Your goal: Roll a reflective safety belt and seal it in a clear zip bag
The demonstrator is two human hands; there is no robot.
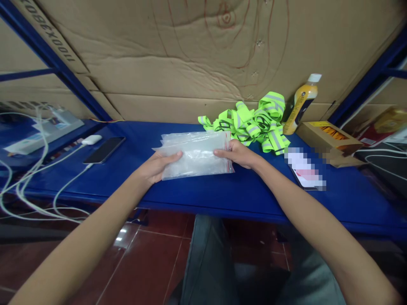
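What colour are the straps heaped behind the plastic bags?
Neon yellow-green straps with silvery-grey stripes, shown in the head view.

At left on the blue desk [190, 199], a dark phone [104, 151], white cable [89, 165] in its near end, just beside a small white device [92, 139]; farther left, a power strip [28, 144] among white cables [21, 192]. At right, a yellow bottle [301, 103] with white cap [314, 78], an open cardboard box [313, 137] with orange contents [333, 133], and a lit phone [305, 173], screen pixelated. Behind, a cardboard sheet [184, 80] with red lines; below, red tiles [155, 254].
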